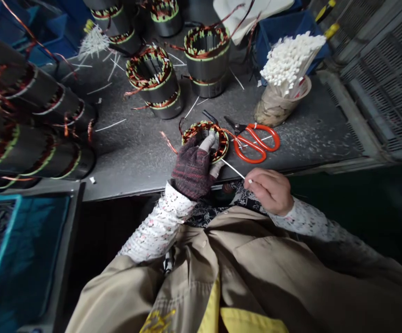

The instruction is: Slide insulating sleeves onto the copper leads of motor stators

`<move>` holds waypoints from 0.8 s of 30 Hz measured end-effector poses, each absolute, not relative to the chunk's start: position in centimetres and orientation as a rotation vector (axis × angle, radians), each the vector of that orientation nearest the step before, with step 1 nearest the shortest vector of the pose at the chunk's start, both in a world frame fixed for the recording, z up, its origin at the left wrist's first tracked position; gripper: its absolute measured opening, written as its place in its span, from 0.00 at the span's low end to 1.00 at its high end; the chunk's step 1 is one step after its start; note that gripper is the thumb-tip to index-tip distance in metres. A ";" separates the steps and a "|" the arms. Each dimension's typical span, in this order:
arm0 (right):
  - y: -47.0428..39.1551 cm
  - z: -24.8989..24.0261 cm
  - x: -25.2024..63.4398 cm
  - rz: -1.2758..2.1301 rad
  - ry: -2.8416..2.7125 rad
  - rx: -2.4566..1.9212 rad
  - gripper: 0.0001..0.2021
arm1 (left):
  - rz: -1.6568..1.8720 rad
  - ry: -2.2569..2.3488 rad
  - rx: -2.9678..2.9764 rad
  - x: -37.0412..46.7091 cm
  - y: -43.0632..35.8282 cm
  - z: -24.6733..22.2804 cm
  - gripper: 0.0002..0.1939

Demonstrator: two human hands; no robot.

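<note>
A motor stator [224, 147] with copper windings and a pale green rim lies near the table's front edge. My left hand [193, 169], in a dark knitted glove with pale fingertips, grips its near rim, fingers reaching into the bore. From that rim a thin white cable tie [233, 168] runs to my bare right hand [269, 188], which is closed on its other end. A small white tip shows between the thumb and fingers there. Just right of the stator lie red-handled scissors [256, 142], blades pointing away to the left.
More stators stand behind [206, 60], and several lie stacked on their sides at left [48, 143]. A cup [273, 104] packed with white cable ties stands at right. Loose ties [111, 125] are scattered about. Blue bins [291, 32] sit at the back; a teal tray [45, 259] is lower left.
</note>
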State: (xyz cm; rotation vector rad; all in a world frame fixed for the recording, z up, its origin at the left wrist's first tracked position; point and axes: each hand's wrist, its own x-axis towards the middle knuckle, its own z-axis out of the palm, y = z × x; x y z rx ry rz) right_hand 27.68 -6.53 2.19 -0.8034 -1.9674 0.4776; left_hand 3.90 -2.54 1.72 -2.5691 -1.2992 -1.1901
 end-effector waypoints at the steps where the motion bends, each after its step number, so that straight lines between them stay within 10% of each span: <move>1: -6.3 2.2 27.6 0.542 -1.952 -0.865 0.15 | -1.187 -1.313 -2.566 3.9 -2.5 1.7 0.32; 18: -4.1 2.7 24.2 0.898 -1.604 -1.138 0.23 | -1.199 -1.497 -2.660 3.7 -2.4 1.3 0.39; 24: -2.2 2.1 22.4 0.889 -1.588 -1.045 0.19 | -1.688 -1.576 -2.715 4.6 -2.8 0.8 0.33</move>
